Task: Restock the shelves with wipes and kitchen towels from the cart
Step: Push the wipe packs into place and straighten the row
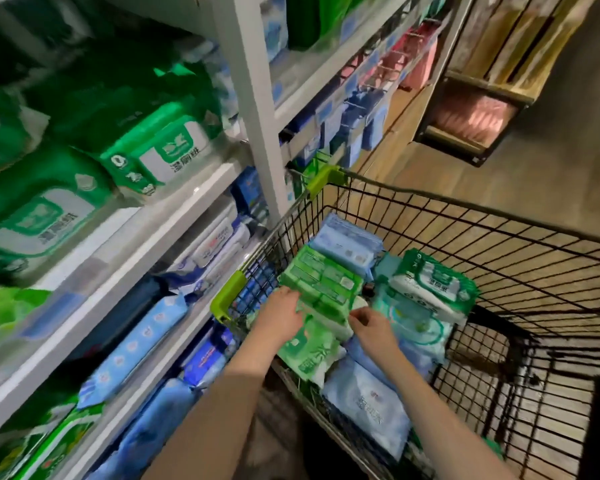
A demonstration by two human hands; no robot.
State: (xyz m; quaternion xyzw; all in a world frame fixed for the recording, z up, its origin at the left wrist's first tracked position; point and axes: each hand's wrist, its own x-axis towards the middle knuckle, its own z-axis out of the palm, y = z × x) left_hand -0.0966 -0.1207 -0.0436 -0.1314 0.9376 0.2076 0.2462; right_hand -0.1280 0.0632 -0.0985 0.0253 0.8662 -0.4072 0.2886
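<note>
The left hand is gripping the left edge of a green wipes pack, a little below the middle of the frame, with its fingers lying over the wrapper. The right hand is pinching the same pack at its lower right corner, fingers curled in tight. Between them the pack is lying flat with its printed back label facing up, on top of the load in the cart. Whether it is touching the goods beneath, I cannot tell.

Just under the hands a second green pack is lying tilted toward the near rim. Pale blue packs are lying at lower centre, and another blue bundle is sitting beyond the held pack. To the right, a green-and-white pack is resting on top of a stack.

The black wire cart, with lime corner guards, is filling the lower right and standing just beside the shelves. These are running down the left side, carrying green wipes at upper left and blue wipes at lower left. Wooden crates are standing at upper right.
</note>
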